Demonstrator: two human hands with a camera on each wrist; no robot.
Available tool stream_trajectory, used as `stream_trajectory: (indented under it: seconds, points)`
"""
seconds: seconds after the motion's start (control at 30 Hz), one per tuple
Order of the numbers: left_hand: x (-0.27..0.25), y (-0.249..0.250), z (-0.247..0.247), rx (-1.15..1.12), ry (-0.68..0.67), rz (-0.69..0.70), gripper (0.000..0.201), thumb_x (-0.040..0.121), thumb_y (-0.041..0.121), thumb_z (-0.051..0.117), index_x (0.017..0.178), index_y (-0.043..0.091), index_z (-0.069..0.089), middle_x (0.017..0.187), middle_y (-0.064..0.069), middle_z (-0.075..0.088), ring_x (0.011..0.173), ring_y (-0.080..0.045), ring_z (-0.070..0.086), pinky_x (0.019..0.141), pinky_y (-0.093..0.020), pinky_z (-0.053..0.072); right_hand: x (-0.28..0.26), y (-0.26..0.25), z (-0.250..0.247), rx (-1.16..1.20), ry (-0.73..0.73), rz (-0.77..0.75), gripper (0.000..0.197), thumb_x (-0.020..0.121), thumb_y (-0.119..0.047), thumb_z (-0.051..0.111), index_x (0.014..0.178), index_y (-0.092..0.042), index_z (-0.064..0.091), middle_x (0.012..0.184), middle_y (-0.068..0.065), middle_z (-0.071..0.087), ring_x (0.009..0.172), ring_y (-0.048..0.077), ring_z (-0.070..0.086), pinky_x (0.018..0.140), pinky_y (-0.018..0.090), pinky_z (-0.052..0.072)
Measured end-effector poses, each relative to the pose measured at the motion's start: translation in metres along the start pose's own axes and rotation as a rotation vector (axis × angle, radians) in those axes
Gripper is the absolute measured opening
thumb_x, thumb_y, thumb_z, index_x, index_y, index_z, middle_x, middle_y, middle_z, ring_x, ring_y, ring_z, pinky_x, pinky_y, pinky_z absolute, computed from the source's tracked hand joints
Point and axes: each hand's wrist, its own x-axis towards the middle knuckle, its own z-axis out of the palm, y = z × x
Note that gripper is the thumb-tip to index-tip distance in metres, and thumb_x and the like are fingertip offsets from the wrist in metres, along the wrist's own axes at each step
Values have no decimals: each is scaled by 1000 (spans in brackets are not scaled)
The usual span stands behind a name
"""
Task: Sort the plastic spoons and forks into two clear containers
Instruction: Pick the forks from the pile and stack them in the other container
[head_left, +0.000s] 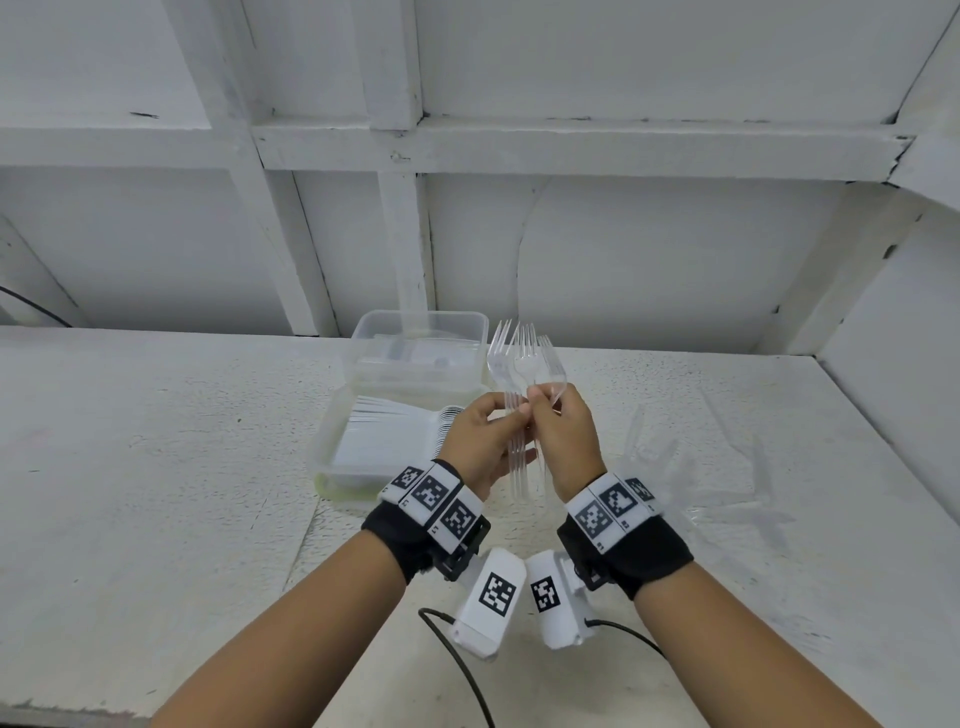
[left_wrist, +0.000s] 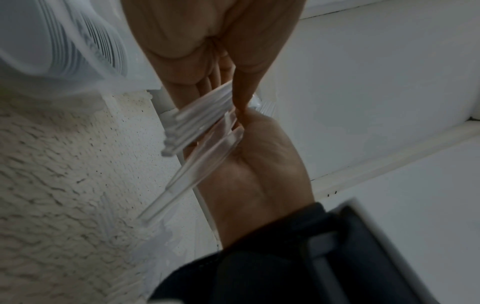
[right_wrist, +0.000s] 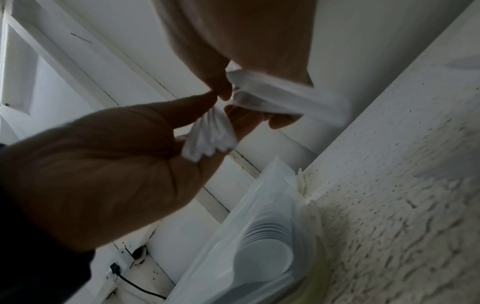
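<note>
White rough tabletop (head_left: 156, 467) carries two clear plastic containers (head_left: 363, 364), the nearer holding stacked white spoons (head_left: 395, 431). Above it, left hand (head_left: 480, 441) and right hand (head_left: 563, 441) pinch a fan of clear plastic forks (head_left: 524, 358) upright, probably squaring them for the far container.

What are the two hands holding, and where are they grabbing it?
Both the left hand and right hand hold a bunch of clear plastic forks, pinched around the handles just below the prongs.
</note>
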Motion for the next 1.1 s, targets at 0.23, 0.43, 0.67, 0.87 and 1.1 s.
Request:
stream_trajectory:
  seconds: [0.23, 0.43, 0.67, 0.87, 1.1]
  points:
    - [-3, 2, 0, 61, 14, 15, 7, 91, 9, 57, 88, 14, 60, 71, -2, 67, 64, -13, 66, 72, -36, 55, -3, -8, 2, 71, -16, 36, 16, 96, -19, 47, 88, -14, 59, 80, 0, 61, 79, 16, 60, 77, 35, 52]
    - [-7, 1, -1, 64, -16, 20, 7, 91, 9, 58, 92, 12, 64, 71, -2, 69, 65, -13, 67, 79, -43, 56, -4, -11, 3, 32, -5, 15, 18, 95, -17, 49, 79, -19, 57, 75, 0, 59, 77, 18, 59, 78, 38, 53]
    - [-7, 6, -10, 108, -26, -11, 13, 92, 7, 56, 102, 3, 62, 85, -10, 67, 73, -16, 68, 67, -30, 57, 2, -17, -9, -131, -41, -86, 26, 98, -15, 38, 102, -4, 62, 77, -7, 53, 75, 8, 51, 63, 10, 41]
    - [-8, 5, -11, 98, -13, 4, 6, 91, 8, 57, 95, 10, 61, 83, -5, 68, 73, -13, 68, 73, -33, 56, 11, -22, -24, -70, -59, -24, 35, 99, -46, 25, 113, -27, 50, 65, -6, 39, 53, 4, 34, 47, 13, 28]
    - [-6, 3, -10, 91, 25, 24, 5, 90, 7, 58, 93, 12, 60, 87, -7, 68, 81, -17, 67, 76, -35, 55, 13, -17, -20, 9, 4, 27, 10, 94, -23, 51, 94, -14, 57, 77, -3, 54, 73, 11, 51, 65, 26, 44]
